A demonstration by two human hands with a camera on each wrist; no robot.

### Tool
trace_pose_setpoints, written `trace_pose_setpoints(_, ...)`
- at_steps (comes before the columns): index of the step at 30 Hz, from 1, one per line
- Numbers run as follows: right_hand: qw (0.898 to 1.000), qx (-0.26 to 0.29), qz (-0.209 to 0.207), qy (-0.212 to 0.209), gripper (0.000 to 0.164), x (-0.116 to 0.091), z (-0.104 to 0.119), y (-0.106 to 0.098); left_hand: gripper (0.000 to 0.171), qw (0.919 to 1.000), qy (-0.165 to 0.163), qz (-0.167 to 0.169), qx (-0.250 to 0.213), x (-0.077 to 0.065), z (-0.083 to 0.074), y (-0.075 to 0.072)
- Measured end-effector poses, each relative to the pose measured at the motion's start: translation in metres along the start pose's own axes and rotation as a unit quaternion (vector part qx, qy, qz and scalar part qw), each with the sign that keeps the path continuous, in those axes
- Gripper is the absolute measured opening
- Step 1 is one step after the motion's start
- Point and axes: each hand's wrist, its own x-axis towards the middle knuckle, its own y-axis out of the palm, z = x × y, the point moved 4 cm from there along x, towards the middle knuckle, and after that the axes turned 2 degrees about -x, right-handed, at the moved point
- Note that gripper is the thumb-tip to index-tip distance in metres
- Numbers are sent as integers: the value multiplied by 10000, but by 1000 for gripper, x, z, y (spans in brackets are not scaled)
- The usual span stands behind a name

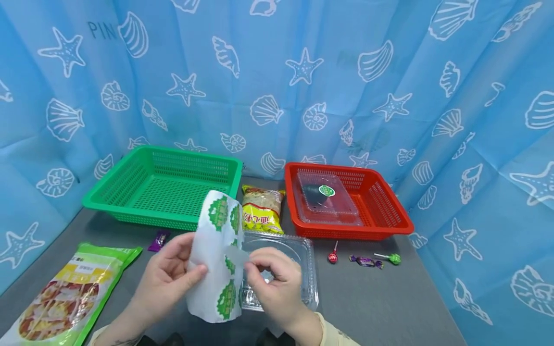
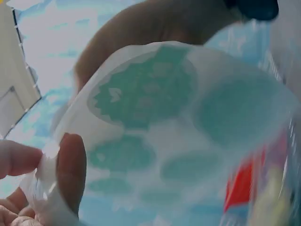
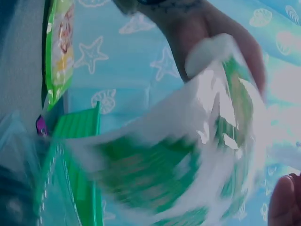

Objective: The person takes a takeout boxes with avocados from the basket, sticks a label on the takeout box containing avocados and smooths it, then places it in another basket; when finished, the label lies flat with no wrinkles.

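My left hand grips a curved sheet of stickers upright, thumb on its near face. The sheet is white with green scalloped labels in columns, and it fills much of both wrist views. At its right edge my right hand pinches a pale, translucent piece, apparently a sticker, between thumb and forefinger. The piece overlaps the sheet in the head view; I cannot tell whether it is fully off. Below and behind both hands sits a clear plastic container, partly covered by the sheet and right hand.
A green basket stands at back left, a red basket with a labelled clear box at back right. Between them lies a yellow snack bag. A green food bag lies left; wrapped candy and lollipops lie right.
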Motion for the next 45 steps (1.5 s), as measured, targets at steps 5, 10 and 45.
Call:
trace_pose_setpoints(5, 9980, 29, -616, 136, 14, -14, -17, -20, 54, 9900, -873, -848, 709, -17, -10, -47)
trace_pose_setpoints(10, 9949, 24, -985, 231, 14, -23, -25, -41, 51, 9473, -2686, -1225, 1245, -46, 21, -99)
trace_pose_setpoints(45, 9129, -1378, 2046, -3251, 11, 37, -11, -47, 24, 9696, -2055, 902, 975, 52, 42, 7)
